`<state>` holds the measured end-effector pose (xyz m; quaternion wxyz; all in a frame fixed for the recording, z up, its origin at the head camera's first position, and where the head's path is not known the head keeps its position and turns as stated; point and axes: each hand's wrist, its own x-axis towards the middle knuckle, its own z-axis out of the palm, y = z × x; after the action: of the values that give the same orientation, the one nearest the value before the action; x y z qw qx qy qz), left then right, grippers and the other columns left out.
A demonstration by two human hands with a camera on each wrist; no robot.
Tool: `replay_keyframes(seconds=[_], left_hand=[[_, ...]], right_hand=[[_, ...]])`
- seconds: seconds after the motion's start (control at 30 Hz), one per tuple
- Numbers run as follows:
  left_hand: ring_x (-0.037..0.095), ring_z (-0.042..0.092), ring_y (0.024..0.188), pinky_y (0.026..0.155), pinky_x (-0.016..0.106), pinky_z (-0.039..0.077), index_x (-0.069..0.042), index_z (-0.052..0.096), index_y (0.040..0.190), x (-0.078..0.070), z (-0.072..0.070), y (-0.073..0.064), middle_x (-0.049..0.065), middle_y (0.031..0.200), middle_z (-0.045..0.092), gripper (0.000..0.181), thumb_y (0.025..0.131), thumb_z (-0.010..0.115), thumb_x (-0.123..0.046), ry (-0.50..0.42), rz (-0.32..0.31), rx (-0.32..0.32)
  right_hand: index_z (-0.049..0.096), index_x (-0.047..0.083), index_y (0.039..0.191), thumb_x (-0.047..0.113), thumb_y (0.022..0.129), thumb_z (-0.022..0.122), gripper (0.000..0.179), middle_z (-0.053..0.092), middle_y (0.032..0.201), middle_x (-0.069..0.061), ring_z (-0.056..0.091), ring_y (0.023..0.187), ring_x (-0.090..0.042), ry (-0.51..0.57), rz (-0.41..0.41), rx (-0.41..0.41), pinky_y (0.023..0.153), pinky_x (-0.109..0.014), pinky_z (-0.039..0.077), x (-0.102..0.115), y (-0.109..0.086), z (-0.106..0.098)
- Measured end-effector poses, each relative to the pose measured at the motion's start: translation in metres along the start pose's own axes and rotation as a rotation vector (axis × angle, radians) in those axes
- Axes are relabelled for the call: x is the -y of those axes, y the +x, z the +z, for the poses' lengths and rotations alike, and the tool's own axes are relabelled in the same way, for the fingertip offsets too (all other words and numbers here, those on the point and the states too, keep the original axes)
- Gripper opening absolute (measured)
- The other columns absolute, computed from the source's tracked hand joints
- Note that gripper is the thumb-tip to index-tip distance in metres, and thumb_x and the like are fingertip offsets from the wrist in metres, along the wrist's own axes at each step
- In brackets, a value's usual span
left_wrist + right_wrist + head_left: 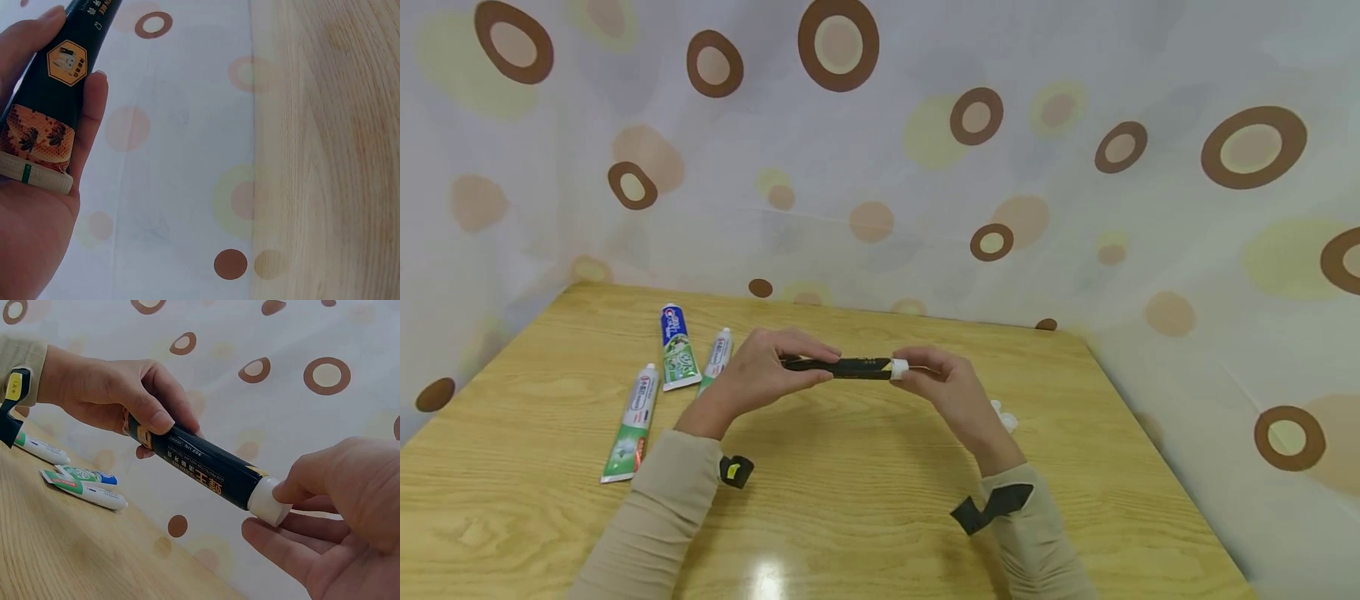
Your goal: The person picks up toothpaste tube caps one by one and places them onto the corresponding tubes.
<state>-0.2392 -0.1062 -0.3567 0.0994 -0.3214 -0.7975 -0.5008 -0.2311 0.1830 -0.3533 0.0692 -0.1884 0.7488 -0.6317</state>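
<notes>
Above the table, a black toothpaste tube [861,367] with gold lettering is held level between both hands. My left hand [758,369] grips its crimped end; in the left wrist view an orange honeycomb print and a hexagonal badge show on the tube [67,69]. The thumb and fingers of my right hand [946,392] pinch the white cap [899,369] at the other end. In the right wrist view the cap [270,501] sits against the tube's shoulder, between thumb and fingertips.
At the table's left lie a green-and-white toothpaste tube [632,427], a blue-and-green one [678,348] and another green-and-white one [718,353], partly behind the left hand. Small white pieces [1006,419] lie beside the right wrist. A patterned curtain [880,150] borders the wooden table [850,517].
</notes>
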Motion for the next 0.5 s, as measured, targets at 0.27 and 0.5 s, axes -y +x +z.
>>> replay_keyframes(seconds=[0.27, 0.5], left_hand=[[0.009, 0.068, 0.099, 0.079, 0.029, 0.057, -0.026, 0.079, 0.104, -0.0007, 0.0014, 0.0001, -0.007, 0.110, 0.075, 0.021, 0.085, 0.080, -0.019, -0.008, -0.007, 0.043], [0.008, 0.068, 0.096, 0.075, 0.027, 0.057, -0.027, 0.080, 0.104, -0.0003, 0.0008, 0.0007, -0.007, 0.109, 0.075, 0.020, 0.084, 0.080, -0.020, -0.003, -0.006, 0.042]], right_hand=[[0.059, 0.000, 0.127, 0.017, 0.100, 0.061, 0.032, 0.056, 0.129, -0.017, 0.064, 0.110, -0.013, -0.015, -0.013, 0.001, 0.101, -0.043, 0.051, -0.0004, -0.0009, -0.0008], [0.060, -0.001, 0.128, 0.011, 0.098, 0.062, 0.032, 0.059, 0.126, -0.015, 0.071, 0.102, -0.015, -0.030, 0.028, 0.027, 0.099, -0.040, 0.053, 0.0010, -0.0012, -0.0035]])
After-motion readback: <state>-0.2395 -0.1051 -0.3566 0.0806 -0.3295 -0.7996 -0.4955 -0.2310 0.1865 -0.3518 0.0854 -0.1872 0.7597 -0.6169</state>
